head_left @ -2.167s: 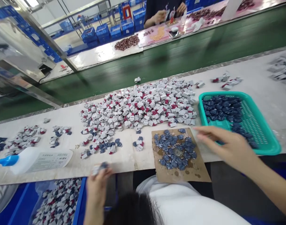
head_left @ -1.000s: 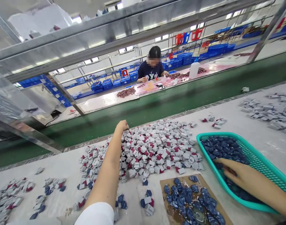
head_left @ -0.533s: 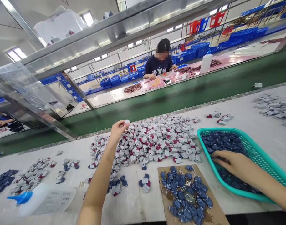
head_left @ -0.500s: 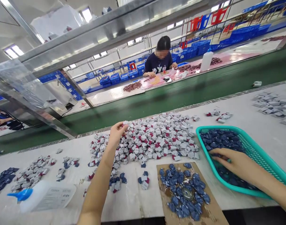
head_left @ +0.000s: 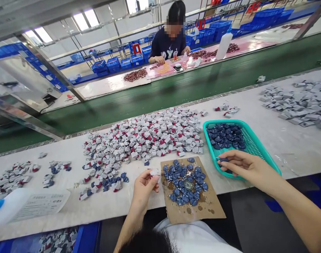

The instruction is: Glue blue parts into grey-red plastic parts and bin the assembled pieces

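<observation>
bright even light, bowed wide-angle edges

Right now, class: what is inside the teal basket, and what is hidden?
The teal mesh basket holds dark blue pieces, and the right hand reaches in at its near side. Anything under that hand or the top pieces is covered.

A white piece (head_left: 154, 172) and a dark blue piece (head_left: 223, 160), gripped separately
The white piece is pinched in the left hand (head_left: 146, 191), just beside a cardboard sheet (head_left: 194, 214); the dark blue piece is held by the right hand (head_left: 244, 168) over a teal basket (head_left: 208, 144).
</observation>
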`<state>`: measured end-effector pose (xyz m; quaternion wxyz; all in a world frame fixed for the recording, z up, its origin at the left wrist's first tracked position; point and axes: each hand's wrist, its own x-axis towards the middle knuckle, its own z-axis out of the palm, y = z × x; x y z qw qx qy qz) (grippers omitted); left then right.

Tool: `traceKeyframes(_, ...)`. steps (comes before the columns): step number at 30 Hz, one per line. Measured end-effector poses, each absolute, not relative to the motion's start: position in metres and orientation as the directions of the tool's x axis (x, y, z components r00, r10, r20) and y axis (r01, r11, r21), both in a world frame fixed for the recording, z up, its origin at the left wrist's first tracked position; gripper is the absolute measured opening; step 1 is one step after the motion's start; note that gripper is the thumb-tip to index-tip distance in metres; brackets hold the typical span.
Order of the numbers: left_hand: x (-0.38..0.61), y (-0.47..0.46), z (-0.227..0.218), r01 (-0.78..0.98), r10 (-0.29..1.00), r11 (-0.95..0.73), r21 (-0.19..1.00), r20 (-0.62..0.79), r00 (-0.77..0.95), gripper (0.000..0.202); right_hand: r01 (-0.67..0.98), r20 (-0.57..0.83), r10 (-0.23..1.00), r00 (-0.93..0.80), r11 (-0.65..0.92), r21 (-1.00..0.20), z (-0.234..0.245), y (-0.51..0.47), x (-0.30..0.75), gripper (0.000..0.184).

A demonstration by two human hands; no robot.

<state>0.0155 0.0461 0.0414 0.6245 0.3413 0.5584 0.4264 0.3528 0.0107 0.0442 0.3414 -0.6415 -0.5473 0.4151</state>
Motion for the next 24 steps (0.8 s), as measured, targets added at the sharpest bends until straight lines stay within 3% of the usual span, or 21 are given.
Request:
traceKeyframes(10, 0.028, 0.024, 0.020, -0.178, 0.858, 0.513, 0.840, -0.492, 0.149, 0.053, 0.447, -0.252, 0.956, -0.147, -0.163, -0.880, 0.042, -0.003, 0.303, 0.048)
traceKeyframes(13, 0.027, 0.024, 0.017, -0.190, 0.857, 0.515, 0.836, -0.494, 0.148, 0.054, 0.517, -0.257, 0.928, -0.270, -0.086, -0.852, 0.040, -0.006, 0.293, 0.054)
traceKeyframes(19, 0.024, 0.026, 0.017, -0.211, 0.857, 0.513, 0.832, -0.483, 0.177, 0.056, 0.668, -0.077, 0.945, -0.319, 0.166, -0.725, 0.029, -0.001, 0.272, 0.040)
traceKeyframes(24, 0.022, 0.023, 0.014, -0.223, 0.857, 0.512, 0.830, -0.475, 0.201, 0.057, 0.733, 0.030, 0.939, -0.344, 0.288, -0.616, 0.013, -0.004, 0.260, 0.040)
